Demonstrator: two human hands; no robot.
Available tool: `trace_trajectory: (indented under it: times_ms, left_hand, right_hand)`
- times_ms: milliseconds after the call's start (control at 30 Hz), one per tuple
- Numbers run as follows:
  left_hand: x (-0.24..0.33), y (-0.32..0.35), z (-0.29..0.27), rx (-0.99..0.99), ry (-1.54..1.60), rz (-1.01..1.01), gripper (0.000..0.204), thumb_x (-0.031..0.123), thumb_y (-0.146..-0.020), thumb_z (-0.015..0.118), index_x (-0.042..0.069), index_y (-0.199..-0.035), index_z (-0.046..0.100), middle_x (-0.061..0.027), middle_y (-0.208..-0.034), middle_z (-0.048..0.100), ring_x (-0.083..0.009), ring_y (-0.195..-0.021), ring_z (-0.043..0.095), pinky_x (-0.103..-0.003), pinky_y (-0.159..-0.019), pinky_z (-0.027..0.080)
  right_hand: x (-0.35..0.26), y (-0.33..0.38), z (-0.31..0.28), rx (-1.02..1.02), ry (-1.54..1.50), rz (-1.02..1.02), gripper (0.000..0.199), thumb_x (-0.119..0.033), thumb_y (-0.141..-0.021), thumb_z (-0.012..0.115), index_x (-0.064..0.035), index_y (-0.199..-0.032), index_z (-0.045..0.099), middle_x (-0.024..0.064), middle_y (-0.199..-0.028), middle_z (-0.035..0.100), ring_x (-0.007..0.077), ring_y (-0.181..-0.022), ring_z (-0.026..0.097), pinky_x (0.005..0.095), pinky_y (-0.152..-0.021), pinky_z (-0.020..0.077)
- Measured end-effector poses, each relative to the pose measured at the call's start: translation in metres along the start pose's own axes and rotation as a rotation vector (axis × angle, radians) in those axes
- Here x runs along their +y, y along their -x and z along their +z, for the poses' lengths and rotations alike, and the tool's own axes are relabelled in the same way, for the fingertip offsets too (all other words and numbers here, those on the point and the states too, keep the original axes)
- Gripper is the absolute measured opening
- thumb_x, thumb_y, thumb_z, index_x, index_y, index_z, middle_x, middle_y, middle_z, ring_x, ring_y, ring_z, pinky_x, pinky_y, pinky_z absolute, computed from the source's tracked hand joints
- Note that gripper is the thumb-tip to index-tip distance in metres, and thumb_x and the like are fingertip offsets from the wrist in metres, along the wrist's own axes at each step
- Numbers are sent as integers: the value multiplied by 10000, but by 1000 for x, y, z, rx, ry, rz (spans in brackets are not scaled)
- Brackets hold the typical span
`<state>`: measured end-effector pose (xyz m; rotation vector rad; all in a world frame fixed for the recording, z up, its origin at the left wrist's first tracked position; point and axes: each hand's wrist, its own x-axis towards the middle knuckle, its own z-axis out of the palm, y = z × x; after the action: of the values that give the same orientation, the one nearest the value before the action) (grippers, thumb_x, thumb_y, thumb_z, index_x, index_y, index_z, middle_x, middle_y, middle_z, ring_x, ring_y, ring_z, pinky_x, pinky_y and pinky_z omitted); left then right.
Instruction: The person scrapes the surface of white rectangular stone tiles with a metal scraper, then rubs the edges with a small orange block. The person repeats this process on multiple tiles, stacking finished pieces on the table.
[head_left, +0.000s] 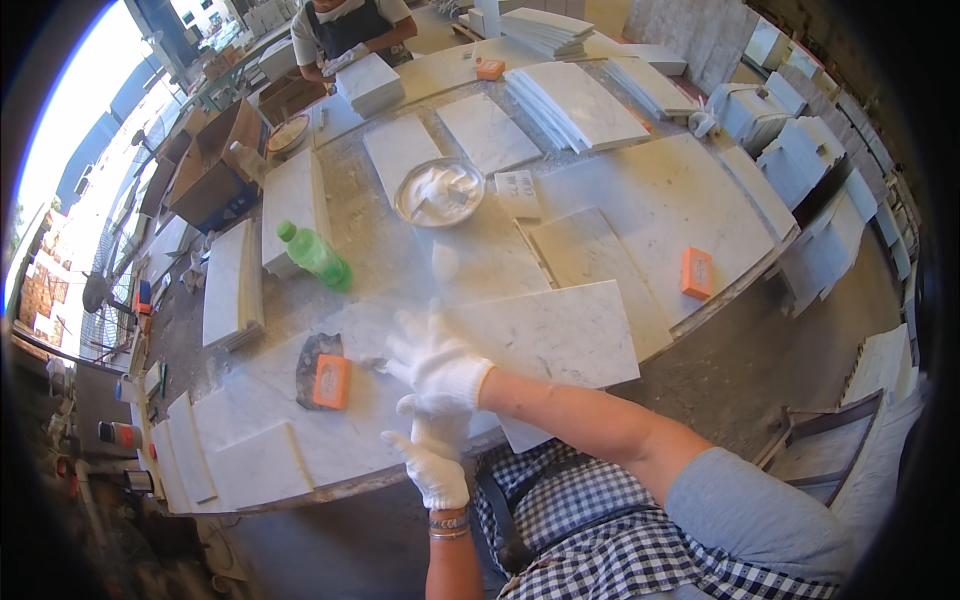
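Both hands wear white knit gloves over the near edge of the marble-topped table. My right hand (pixel 438 365) reaches in from the right, blurred, with fingers spread above the marble. Just below it is my left hand (pixel 436 472), its thumb apart and its other fingers stretched upward and smeared. I make out nothing in either hand. A small grey shape beside the right fingertips is too blurred to name. Nearest on the left, an orange block (pixel 331 382) lies partly on a dark patch (pixel 308 358). A white marble slab (pixel 560 335) extends beside the right hand.
Beyond stand a green bottle (pixel 316 257) and a metal bowl (pixel 440 192) of white material. Another orange block (pixel 696 273) lies at right. Stacked slabs (pixel 575 105) and a cardboard box (pixel 220 165) line the far and left sides. Across the table another person (pixel 350 35) handles slabs.
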<state>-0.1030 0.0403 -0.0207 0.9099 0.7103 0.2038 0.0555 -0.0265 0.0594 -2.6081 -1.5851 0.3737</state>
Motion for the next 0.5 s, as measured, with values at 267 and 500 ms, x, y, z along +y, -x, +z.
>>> trace_trajectory:
  times_ms: [267,500]
  left_hand:
    - [6,9,8,-90,78,-33,1048,829,-981,220,-14,-1587,358,-259,-1453,574,-410,-1300,584,-443,-1085,466]
    - [6,-2,-12,-41,-133,162,762,575,-1084,389,-17,-1565,399,-234,-1434,589,-344,-1279,601,-461,-1078,481]
  right_hand:
    - [39,123,10,19,-51,235,841,-630,-965,549,-133,-1616,358,183,-1692,282,460,-1569,181,713,-1218,102]
    - [110,209,32,80,35,683,911,-679,-975,483,-70,-1625,288,239,-1713,157,504,-1570,94,733,-1205,56]
